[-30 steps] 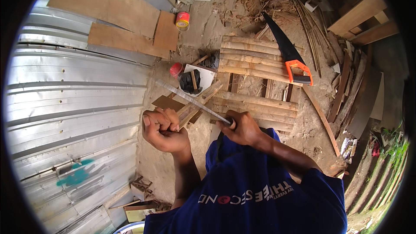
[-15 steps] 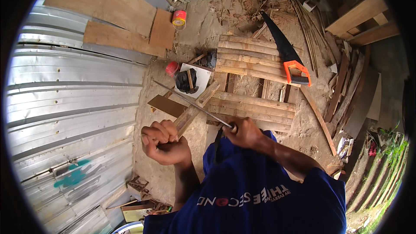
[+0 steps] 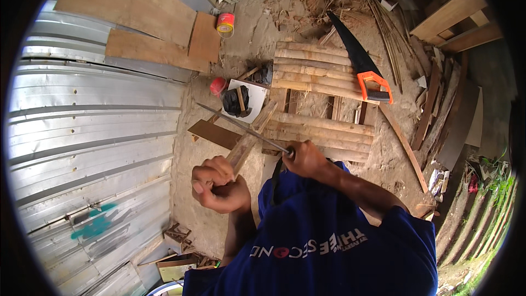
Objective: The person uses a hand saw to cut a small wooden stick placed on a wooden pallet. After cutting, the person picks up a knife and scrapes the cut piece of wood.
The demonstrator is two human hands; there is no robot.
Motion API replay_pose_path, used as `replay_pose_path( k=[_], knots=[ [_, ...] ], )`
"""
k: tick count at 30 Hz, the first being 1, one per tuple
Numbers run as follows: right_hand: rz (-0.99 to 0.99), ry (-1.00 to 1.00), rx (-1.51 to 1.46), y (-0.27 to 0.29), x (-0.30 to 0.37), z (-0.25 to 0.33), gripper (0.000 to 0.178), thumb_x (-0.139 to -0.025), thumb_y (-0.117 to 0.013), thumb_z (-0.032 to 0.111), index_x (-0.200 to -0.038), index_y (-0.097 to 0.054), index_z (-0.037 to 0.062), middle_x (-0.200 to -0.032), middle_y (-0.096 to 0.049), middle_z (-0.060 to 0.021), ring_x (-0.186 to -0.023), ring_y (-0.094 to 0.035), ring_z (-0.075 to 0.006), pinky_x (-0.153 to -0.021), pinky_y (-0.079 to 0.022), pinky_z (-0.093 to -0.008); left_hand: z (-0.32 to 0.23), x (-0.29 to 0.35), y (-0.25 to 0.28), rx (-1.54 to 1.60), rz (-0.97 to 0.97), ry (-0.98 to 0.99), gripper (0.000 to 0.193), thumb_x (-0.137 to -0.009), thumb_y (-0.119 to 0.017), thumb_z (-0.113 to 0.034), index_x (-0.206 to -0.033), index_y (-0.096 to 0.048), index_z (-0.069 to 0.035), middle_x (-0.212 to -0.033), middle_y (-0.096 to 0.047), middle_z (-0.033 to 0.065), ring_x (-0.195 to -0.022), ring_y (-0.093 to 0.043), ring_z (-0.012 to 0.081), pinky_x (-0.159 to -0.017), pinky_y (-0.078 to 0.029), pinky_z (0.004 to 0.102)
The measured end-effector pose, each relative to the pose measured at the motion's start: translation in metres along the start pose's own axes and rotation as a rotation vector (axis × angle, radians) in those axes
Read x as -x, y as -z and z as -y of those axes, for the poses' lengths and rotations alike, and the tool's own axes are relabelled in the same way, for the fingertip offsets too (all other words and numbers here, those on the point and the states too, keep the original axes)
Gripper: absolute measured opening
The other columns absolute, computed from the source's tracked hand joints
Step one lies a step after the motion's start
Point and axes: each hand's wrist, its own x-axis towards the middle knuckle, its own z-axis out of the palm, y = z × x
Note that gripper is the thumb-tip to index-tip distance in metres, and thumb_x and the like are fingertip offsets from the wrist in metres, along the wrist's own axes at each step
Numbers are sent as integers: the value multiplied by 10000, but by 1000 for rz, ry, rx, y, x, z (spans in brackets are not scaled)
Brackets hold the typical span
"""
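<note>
My left hand (image 3: 222,186) is closed round the near end of a bamboo slat (image 3: 249,145), which slants away to the right toward the bamboo platform. My right hand (image 3: 306,159) grips the handle of a long blade (image 3: 227,119), seen nearly edge-on. The blade points up and left and crosses over the middle of the slat; I cannot tell if they touch. Beyond my hands is a low platform of bamboo slats (image 3: 323,126). On its far right side lies a handsaw (image 3: 359,55) with a black blade and an orange handle.
A hammer (image 3: 241,101) rests across a black bag on a white board. Nearby are a dark brown board (image 3: 215,134), a red container (image 3: 218,86) and a red-yellow can (image 3: 225,24). Corrugated metal (image 3: 98,120) lines the left; wood planks (image 3: 438,104) are stacked at right.
My left hand and the slat have shifted slightly right and toward me. My right hand has moved slightly up, with the blade still across the slat.
</note>
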Motion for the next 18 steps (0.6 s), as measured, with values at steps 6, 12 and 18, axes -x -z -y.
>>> replay_pose_path(
  k=[6, 12, 18],
  knots=[
    [-93, 293, 13, -6, 2, 3, 184, -812, -672, 138, -861, -640, -36, -656, -655, -211, -624, -694, -324, -578, -560, -395, -1, 2, -2, 76, 64, 55, 391, -962, -368, -296, -632, -296, -99, -530, -236, 8, -430, -233, 119, -420, -214, 267],
    [-120, 194, 50, -9, -5, 3, 200, -825, -647, 161, -803, -620, -35, -641, -646, -207, -565, -674, -334, -551, -563, -404, -1, -1, 1, 75, -49, 73, 390, -964, -373, -289, -633, -283, -104, -541, -228, 9, -421, -238, 123, -414, -218, 259],
    [-103, 61, 31, -17, -5, 0, 162, -796, -654, 144, -797, -609, -12, -676, -648, -194, -563, -660, -349, -559, -555, -424, -2, 3, 2, 44, -181, 114, 405, -956, -378, -340, -621, -272, -140, -519, -204, -13, -407, -201, 112, -412, -201, 245]
  ],
)
